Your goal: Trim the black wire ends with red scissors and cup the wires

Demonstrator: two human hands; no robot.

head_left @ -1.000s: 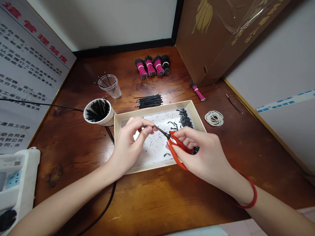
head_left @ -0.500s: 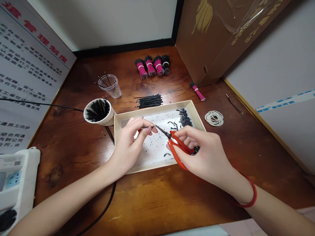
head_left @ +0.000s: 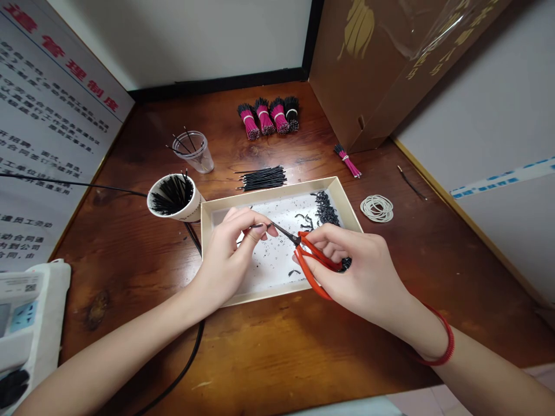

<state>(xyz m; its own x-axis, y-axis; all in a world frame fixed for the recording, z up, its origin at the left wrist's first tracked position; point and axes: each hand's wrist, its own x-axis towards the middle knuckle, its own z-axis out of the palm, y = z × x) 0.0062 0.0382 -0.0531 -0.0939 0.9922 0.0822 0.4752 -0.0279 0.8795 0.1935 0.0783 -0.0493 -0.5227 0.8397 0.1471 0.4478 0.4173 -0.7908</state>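
My left hand (head_left: 232, 254) pinches a short black wire (head_left: 256, 226) between thumb and forefinger, over the shallow box (head_left: 271, 297). My right hand (head_left: 359, 263) is closed round the red handles of a pair of scissors (head_left: 313, 266). The dark blades point left, and their tips meet the wire's end at my left fingertips; whether they grip it is too small to tell. Black trimmings (head_left: 326, 209) are heaped in the box's far right corner, with small bits scattered over its white floor. Behind the box lies a row of black wires (head_left: 262, 178).
A white paper cup (head_left: 197, 203) full of black wires and a clear plastic cup (head_left: 206, 157) stand left. Tied pink-and-black bundles (head_left: 264, 118) lie at the back. To the right are white rubber bands (head_left: 377, 208), a small bundle (head_left: 348, 161) and a brown carton (head_left: 368, 98).
The scissors have shifted slightly left, and their tips now reach the wire at my left fingertips. My left hand has stayed almost still.
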